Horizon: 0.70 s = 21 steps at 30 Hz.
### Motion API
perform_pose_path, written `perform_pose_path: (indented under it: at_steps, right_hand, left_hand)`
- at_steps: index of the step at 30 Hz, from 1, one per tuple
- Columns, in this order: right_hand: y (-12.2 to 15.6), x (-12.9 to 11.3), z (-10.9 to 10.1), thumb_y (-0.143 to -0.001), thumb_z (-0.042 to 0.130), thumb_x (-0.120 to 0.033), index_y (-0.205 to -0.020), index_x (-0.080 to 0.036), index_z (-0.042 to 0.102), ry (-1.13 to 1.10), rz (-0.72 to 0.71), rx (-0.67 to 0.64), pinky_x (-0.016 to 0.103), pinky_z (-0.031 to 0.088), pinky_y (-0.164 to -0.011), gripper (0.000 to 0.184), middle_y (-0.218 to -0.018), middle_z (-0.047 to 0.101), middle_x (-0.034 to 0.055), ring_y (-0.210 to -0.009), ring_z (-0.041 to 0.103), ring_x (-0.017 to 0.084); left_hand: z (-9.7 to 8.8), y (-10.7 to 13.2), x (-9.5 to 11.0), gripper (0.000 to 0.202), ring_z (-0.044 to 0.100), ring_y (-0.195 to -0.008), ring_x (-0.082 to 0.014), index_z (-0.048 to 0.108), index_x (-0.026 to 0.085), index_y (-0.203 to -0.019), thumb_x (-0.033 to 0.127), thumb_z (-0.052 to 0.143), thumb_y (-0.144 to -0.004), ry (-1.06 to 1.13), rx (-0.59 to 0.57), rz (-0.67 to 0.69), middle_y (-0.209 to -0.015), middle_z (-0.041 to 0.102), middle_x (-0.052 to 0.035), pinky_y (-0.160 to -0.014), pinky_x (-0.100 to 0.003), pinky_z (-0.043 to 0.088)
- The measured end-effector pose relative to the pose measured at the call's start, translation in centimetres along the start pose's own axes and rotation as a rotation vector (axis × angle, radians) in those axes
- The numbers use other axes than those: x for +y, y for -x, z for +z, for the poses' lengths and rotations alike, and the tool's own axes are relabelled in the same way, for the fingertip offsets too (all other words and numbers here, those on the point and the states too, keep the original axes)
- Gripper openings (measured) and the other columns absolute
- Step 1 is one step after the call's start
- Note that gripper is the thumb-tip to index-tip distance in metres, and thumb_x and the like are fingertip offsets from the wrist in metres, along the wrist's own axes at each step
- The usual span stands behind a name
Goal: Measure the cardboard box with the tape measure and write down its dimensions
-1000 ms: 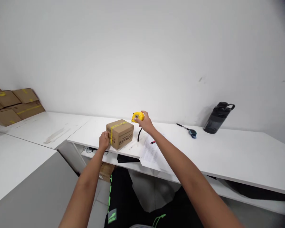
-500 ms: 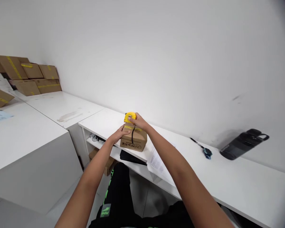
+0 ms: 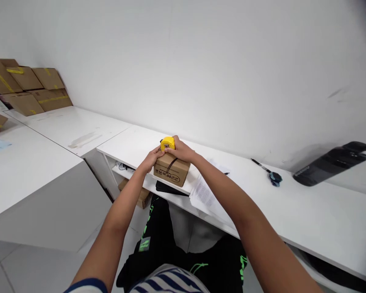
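A yellow tape measure (image 3: 168, 142) is gripped in my right hand (image 3: 183, 149), just above the far left part of a small cardboard box (image 3: 171, 170). The tape measure's dark wrist strap (image 3: 171, 163) hangs down over the box. My left hand (image 3: 153, 158) is at the box's left side, its fingers closed together close to the tape measure's lower edge. What those left fingertips pinch is too small to make out. Printed characters show on the box's near face, and the box sits on the white shelf top (image 3: 134, 142).
Printed papers (image 3: 209, 199) and a pen lie right of the box. Farther right are a small dark blue object with a strap (image 3: 275, 178) and a black bottle (image 3: 332, 165) on its side. Taped cardboard boxes (image 3: 51, 97) are stacked at the far left.
My left hand has moved up from the box's top to beside the tape measure. The tape measure is turned and sits a little differently in my right hand. The view has shifted.
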State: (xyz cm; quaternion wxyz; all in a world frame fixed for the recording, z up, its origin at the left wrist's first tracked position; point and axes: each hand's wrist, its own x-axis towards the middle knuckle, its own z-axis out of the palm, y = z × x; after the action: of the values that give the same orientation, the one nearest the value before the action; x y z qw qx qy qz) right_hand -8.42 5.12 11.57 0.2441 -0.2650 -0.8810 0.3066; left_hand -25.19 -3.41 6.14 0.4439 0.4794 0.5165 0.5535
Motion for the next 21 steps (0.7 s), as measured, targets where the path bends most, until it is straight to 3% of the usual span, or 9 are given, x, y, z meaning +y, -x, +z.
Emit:
perform_pose_path:
  at_steps: [4,13,21]
  right_hand:
    - [2.8,0.9,-1.7,-0.081,0.063,-0.046,-0.109,-0.021,0.038,-0.058,0.052,0.024,0.035,0.047,-0.082,0.045,-0.107,0.061,0.0066,-0.095,0.058,0.022]
    - [10.3,3.0,-5.0,-0.077,0.069,-0.044,-0.104,-0.022,0.041,-0.129,0.139,0.135,0.03,0.047,-0.075,0.045,-0.099,0.057,0.0016,-0.089,0.056,0.018]
    - [12.8,3.1,-5.9,-0.073,0.072,-0.038,-0.097,-0.022,0.042,-0.116,0.251,0.15,0.028,0.049,-0.064,0.041,-0.093,0.057,0.0015,-0.077,0.057,0.015]
  left_hand:
    - [0.2,-0.2,0.2,0.071,0.06,-0.112,-0.0275,0.042,0.027,-0.146,0.046,0.064,-0.08,-0.094,0.07,-0.084,-0.137,0.059,-0.006,-0.083,-0.034,0.051]
    - [-0.1,-0.8,0.0,0.071,0.06,-0.109,-0.0286,0.036,0.031,-0.148,0.049,0.059,-0.083,-0.181,0.016,-0.075,-0.138,0.057,-0.007,-0.077,-0.035,0.052]
    - [-0.3,-0.4,0.1,0.067,0.064,-0.102,-0.0272,0.043,0.03,-0.145,0.046,0.059,-0.082,-0.189,0.052,-0.039,-0.129,0.063,-0.0086,-0.076,-0.036,0.052]
